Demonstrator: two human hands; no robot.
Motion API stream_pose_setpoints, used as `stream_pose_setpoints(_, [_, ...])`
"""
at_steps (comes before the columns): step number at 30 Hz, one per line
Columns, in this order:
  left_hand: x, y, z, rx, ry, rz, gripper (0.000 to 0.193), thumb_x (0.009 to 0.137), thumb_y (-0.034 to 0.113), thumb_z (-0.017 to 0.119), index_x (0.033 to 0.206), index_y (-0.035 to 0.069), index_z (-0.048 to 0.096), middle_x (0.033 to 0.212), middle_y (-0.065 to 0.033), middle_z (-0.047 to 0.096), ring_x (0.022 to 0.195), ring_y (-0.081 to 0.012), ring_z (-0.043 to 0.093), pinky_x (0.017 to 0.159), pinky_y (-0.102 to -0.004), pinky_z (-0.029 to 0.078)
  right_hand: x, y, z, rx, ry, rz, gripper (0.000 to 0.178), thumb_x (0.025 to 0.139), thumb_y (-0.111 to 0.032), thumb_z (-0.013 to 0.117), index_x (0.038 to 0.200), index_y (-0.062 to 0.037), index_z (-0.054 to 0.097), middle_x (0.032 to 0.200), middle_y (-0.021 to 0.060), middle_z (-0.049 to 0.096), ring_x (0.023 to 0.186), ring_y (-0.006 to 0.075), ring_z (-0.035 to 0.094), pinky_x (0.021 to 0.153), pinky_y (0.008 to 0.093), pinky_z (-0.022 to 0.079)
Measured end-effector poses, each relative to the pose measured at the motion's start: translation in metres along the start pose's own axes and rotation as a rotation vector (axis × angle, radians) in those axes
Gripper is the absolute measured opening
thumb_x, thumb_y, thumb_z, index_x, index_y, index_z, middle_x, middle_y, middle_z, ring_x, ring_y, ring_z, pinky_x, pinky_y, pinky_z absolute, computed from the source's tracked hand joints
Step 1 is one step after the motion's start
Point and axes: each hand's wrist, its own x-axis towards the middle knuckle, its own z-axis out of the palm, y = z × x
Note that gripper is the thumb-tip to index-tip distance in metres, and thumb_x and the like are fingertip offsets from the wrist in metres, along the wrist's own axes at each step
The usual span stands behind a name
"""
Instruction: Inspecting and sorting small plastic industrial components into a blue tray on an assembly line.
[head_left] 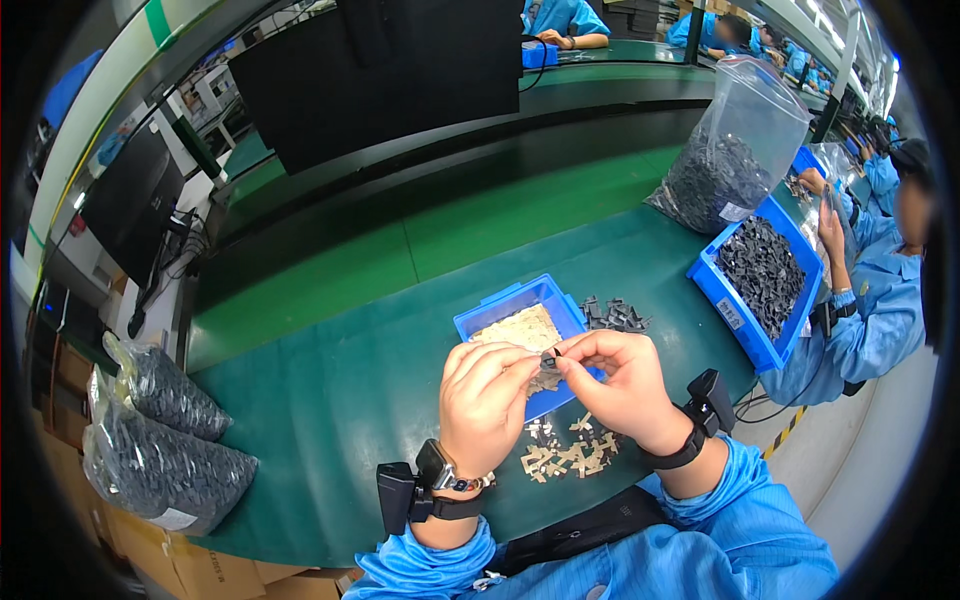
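Observation:
My left hand (487, 398) and my right hand (618, 385) meet over a blue bin (493, 303), fingertips pinched together. Between them is a small black plastic part (548, 361), gripped from both sides; its finer shape is too small to make out. The bin below holds a heap of beige pieces (522, 328), partly covered by my hands. Just beyond my right hand lies a loose pile of black parts (614, 315) on the green table. Nearer to me, beige-and-black pieces (572, 455) are scattered beside my right wrist.
A second blue bin (736, 316) full of black parts stands at the right, with a large clear bag (722, 165) of black parts behind it. Two more filled bags (170, 470) sit at the left table edge. A co-worker (870, 290) works close on the right.

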Motion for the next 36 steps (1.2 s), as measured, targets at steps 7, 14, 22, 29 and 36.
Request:
stream_pose_setpoints(7, [-0.0006,0.0003,-0.0006,0.005,-0.004,-0.004,0.014,0.072,-0.003,0.074,0.085,0.001,0.069,0.086,-0.0099,0.069,0.083,-0.0273,0.068,0.076,-0.0389,0.050,-0.0003,0.0013,-0.0010,-0.008,-0.014,-0.008,0.009,0.085,-0.002,0.069,0.087,0.0071,0.070,0.091,0.0129,0.073,0.079,0.0124,0.069,0.071,0.0262,0.057])
stream_pose_setpoints(14, [-0.0005,-0.0005,-0.0007,0.004,-0.011,-0.006,0.014,0.072,-0.004,0.073,0.085,0.000,0.069,0.085,-0.0106,0.069,0.083,-0.0278,0.068,0.076,-0.0390,0.050,0.0011,0.0018,-0.0009,-0.047,-0.020,-0.037,0.008,0.084,-0.002,0.069,0.086,0.0058,0.071,0.090,0.0136,0.073,0.078,0.0143,0.070,0.070,0.0268,0.057])
stream_pose_setpoints(22, [0.0009,0.0009,-0.0011,-0.012,-0.010,-0.013,0.014,0.072,-0.006,0.072,0.084,-0.001,0.069,0.085,-0.0114,0.069,0.083,-0.0283,0.068,0.076,-0.0387,0.050,0.0019,0.0029,-0.0007,-0.051,-0.007,-0.063,0.006,0.081,-0.002,0.070,0.083,0.0042,0.071,0.089,0.0154,0.073,0.078,0.0175,0.071,0.071,0.0288,0.057])
stream_pose_setpoints(29, [0.0003,-0.0015,-0.0001,-0.045,-0.015,-0.001,0.014,0.072,-0.007,0.072,0.084,-0.001,0.068,0.086,-0.0111,0.070,0.083,-0.0284,0.068,0.075,-0.0384,0.051,0.0019,0.0034,-0.0030,-0.069,-0.016,-0.051,0.006,0.080,-0.002,0.071,0.082,0.0037,0.071,0.088,0.0152,0.073,0.079,0.0185,0.072,0.073,0.0295,0.057])
stream_pose_setpoints(36, [0.0001,-0.0008,-0.0001,-0.057,-0.001,-0.007,0.013,0.072,-0.007,0.072,0.083,-0.001,0.068,0.085,-0.0114,0.070,0.082,-0.0281,0.068,0.074,-0.0379,0.051,0.0021,0.0057,-0.0043,-0.072,-0.031,-0.069,0.007,0.079,-0.003,0.072,0.083,0.0036,0.072,0.089,0.0147,0.073,0.078,0.0184,0.072,0.072,0.0289,0.057])
